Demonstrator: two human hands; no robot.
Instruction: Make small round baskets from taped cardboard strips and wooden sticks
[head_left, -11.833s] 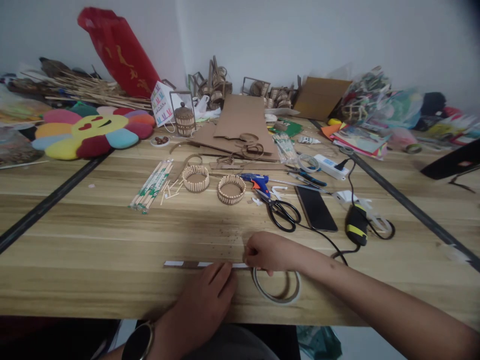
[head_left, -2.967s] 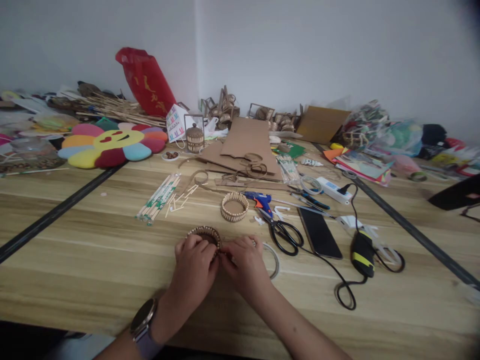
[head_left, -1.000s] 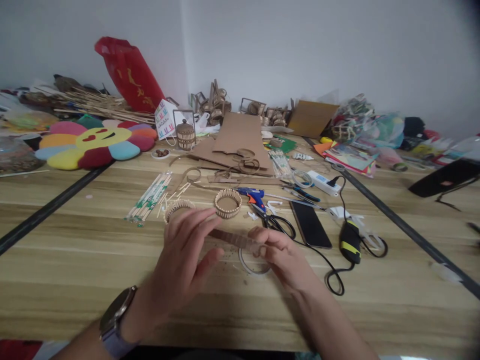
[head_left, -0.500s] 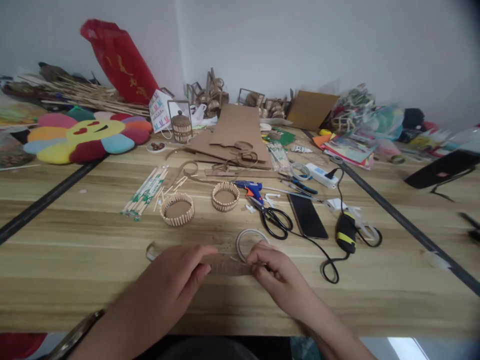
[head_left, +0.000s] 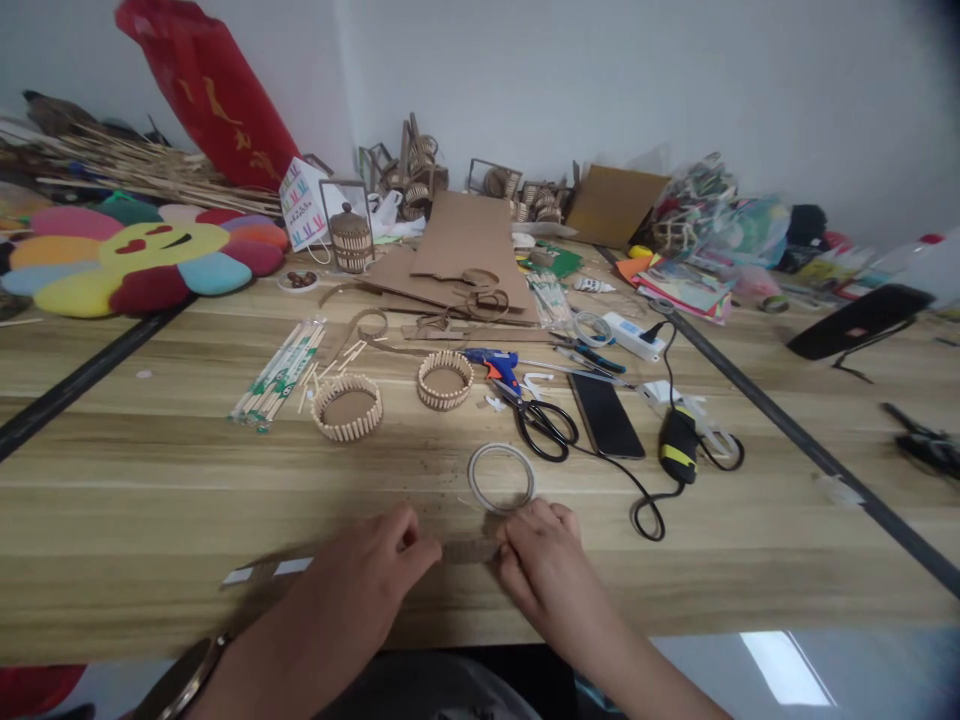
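Between my two hands stretches a brown cardboard strip (head_left: 469, 551), low over the table's front part. My left hand (head_left: 375, 570) pinches it at one side, thumb against fingers. From under my left forearm the strip seems to run on to the left, with white patches on it. My right hand (head_left: 541, 565) has its fingers closed around the strip's other side. Just beyond my right hand lies a roll of white tape (head_left: 474, 478), flat on the table. Farther off stand two round rings of short wooden sticks, a left ring (head_left: 361, 427) and a right ring (head_left: 430, 398).
Black-handled scissors (head_left: 541, 430), a blue glue gun (head_left: 499, 368), a phone (head_left: 609, 418) and a black-yellow tool (head_left: 678, 445) with its cord lie to the right. Packed sticks (head_left: 279, 375) lie left. Behind are cardboard sheets (head_left: 465, 240) and a small lidded stick bucket (head_left: 351, 240).
My left hand has drawn closer to my body, still pinching the strip. More of the strip with white patches shows at the left. The whole view has tilted and shifted slightly.
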